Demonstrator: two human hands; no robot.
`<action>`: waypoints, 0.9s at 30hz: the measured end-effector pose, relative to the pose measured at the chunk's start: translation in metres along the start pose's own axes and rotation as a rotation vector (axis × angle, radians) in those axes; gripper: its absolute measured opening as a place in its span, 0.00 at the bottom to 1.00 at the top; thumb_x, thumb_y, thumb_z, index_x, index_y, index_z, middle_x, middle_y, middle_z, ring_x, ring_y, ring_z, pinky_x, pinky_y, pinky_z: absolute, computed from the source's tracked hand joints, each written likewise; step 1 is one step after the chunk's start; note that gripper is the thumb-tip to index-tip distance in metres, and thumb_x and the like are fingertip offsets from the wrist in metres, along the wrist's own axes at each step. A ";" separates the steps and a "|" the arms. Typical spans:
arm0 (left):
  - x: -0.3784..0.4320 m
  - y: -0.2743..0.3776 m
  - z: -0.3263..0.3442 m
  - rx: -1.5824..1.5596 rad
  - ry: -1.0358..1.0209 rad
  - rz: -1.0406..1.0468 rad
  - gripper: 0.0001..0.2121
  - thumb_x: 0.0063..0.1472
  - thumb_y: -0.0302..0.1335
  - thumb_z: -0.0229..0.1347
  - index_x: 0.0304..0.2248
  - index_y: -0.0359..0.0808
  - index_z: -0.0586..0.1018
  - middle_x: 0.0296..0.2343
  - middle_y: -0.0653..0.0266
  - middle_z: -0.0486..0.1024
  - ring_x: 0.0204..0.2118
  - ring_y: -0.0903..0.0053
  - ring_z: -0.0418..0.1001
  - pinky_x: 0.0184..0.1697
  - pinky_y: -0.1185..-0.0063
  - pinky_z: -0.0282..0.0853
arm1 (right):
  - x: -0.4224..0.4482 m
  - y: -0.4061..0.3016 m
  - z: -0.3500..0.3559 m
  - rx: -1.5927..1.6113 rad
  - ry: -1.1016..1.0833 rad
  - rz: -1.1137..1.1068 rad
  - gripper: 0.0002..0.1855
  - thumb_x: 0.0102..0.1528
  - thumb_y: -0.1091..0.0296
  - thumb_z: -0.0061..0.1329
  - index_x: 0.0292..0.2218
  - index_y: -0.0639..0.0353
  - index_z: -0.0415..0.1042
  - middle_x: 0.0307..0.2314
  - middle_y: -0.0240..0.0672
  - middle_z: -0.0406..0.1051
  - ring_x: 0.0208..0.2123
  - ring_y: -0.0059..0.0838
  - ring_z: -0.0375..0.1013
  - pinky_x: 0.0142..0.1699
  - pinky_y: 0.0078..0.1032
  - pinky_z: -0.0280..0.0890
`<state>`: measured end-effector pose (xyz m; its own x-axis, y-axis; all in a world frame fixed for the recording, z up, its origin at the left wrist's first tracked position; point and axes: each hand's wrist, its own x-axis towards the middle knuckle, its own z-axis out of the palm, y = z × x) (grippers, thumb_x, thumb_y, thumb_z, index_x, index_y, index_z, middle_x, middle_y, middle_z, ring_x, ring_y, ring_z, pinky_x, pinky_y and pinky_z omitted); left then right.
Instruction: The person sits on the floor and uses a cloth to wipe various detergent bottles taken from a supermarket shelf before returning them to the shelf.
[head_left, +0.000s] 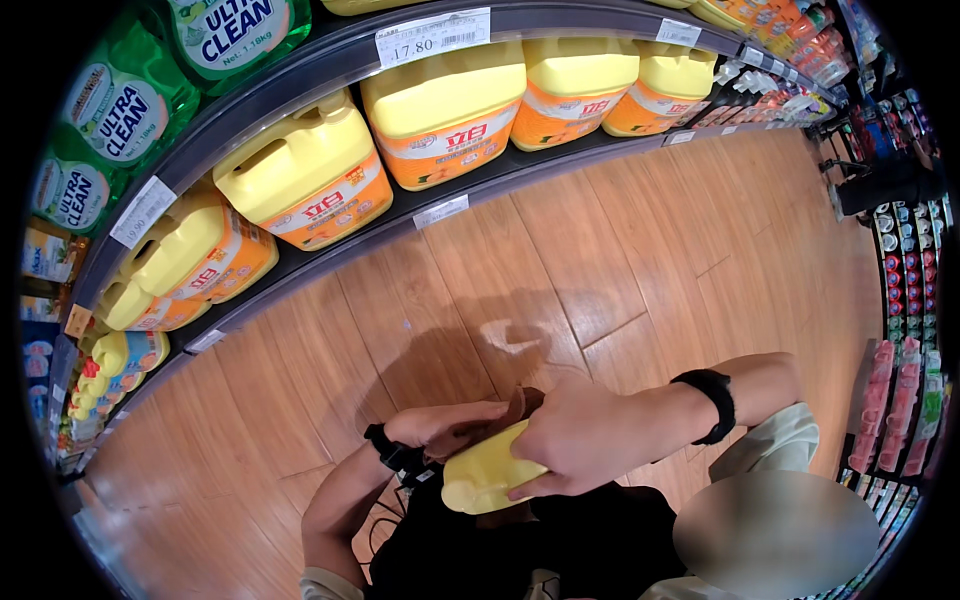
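Note:
A yellow plastic jug (487, 465) is held close to the black-clothed body, low in the middle of the head view. My right hand (574, 439) grips it from its right side, fingers wrapped over its edge. My left hand (450, 427) is on the jug's far left side, closed around a brown cloth (517, 409) that lies against the jug. The left fingertips are partly hidden by cloth and jug. Both wrists wear black bands.
Ahead, a curved store shelf (480, 187) holds several large yellow jugs (450, 112) with orange labels. Green detergent bottles (120, 112) stand on the shelf above at left. Wood-look floor (525, 262) lies between. Another person (889, 180) is at far right, near stocked shelves (911, 277).

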<state>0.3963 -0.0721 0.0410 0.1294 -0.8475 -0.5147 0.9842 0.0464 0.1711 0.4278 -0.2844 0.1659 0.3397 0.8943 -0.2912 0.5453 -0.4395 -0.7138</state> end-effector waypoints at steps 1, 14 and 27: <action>0.003 0.001 0.004 0.003 -0.076 -0.007 0.21 0.68 0.35 0.47 0.56 0.32 0.65 0.52 0.63 0.68 0.54 0.81 0.65 0.56 0.81 0.62 | -0.002 -0.001 0.003 -0.040 -0.041 -0.025 0.28 0.53 0.45 0.53 0.14 0.60 0.65 0.08 0.39 0.62 0.13 0.44 0.65 0.19 0.33 0.59; 0.064 0.003 -0.002 0.724 0.046 0.792 0.20 0.72 0.35 0.36 0.54 0.27 0.65 0.49 0.60 0.68 0.50 0.77 0.64 0.56 0.78 0.58 | -0.002 0.030 0.028 -1.060 -0.304 -0.389 0.07 0.45 0.64 0.50 0.17 0.48 0.73 0.16 0.22 0.70 0.23 0.26 0.67 0.37 0.24 0.55; 0.086 -0.005 -0.069 0.454 0.301 0.724 0.22 0.72 0.41 0.36 0.45 0.29 0.72 0.36 0.65 0.74 0.39 0.82 0.69 0.46 0.81 0.65 | 0.042 0.086 0.065 -0.979 -0.199 -0.565 0.10 0.43 0.62 0.50 0.13 0.45 0.72 0.10 0.20 0.66 0.21 0.23 0.66 0.46 0.28 0.55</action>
<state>0.4109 -0.1082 -0.0623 0.7870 -0.5152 -0.3394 0.5154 0.2468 0.8206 0.4390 -0.2788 0.0505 -0.2229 0.9436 -0.2447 0.9731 0.2302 0.0013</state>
